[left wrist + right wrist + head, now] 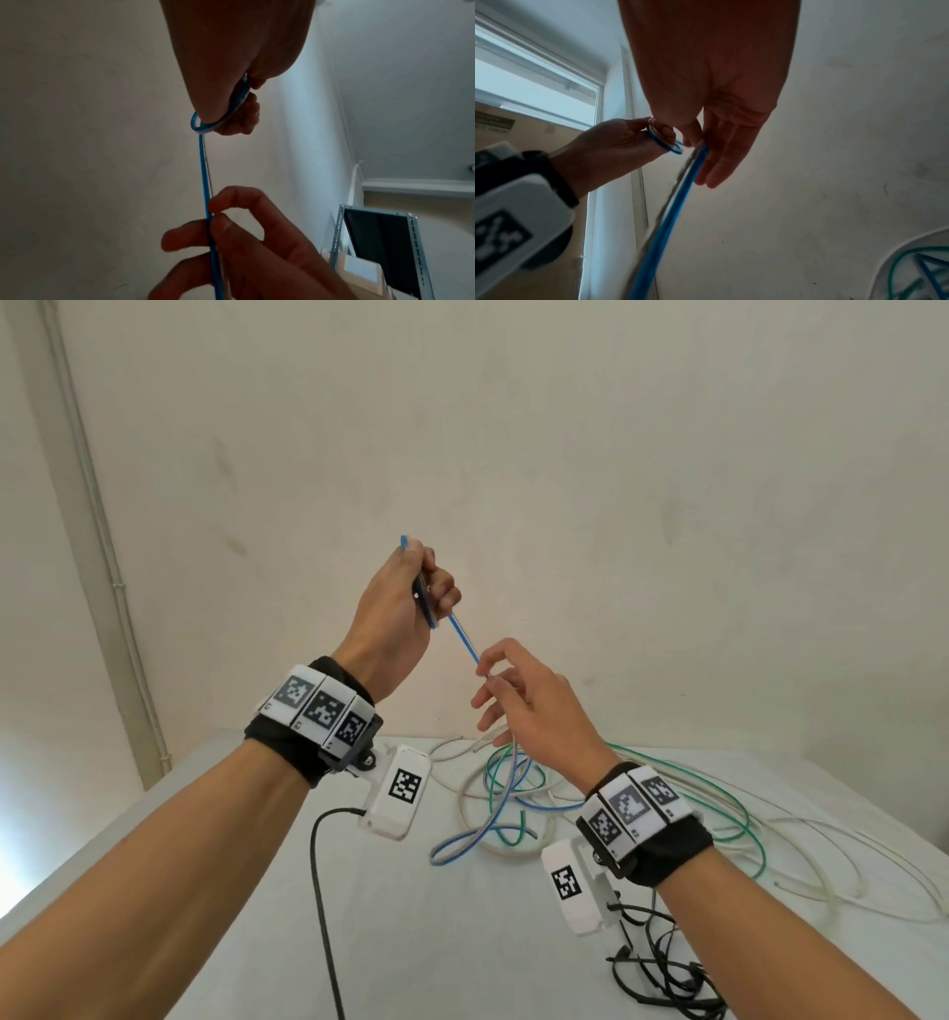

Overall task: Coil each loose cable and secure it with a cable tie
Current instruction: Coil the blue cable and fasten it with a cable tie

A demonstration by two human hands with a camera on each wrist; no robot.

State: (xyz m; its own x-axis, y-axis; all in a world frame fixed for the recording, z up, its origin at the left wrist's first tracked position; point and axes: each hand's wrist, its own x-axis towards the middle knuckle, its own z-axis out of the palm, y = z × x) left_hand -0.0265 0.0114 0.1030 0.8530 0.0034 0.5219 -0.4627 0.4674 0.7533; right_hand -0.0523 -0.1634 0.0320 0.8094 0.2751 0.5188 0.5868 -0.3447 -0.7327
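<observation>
Plain off-white wall fills most of the background, with a pale grey surface [400,916] running up to it below. Biggest thing on that surface is the loose tangle toward the far right: long whitish cables [847,860] spreading out to the right edge, a green cable [739,809] looping through them, and the slack of the blue cable [464,644] lying in a heap near the far edge. Closer in, by the near right corner, sits a bundle of black cables [662,963]. Both hands are raised well above the surface, fairly close together. Left hand [405,603] is fisted around a small blue coil, its fingers curled tight on the loops, with a short end poking out the top. From there the blue cable runs taut down to the right hand [518,695], which pinches it between thumb and forefinger while the other fingers stay loosely spread. Below that hand the cable drops to the heap on the surface.
</observation>
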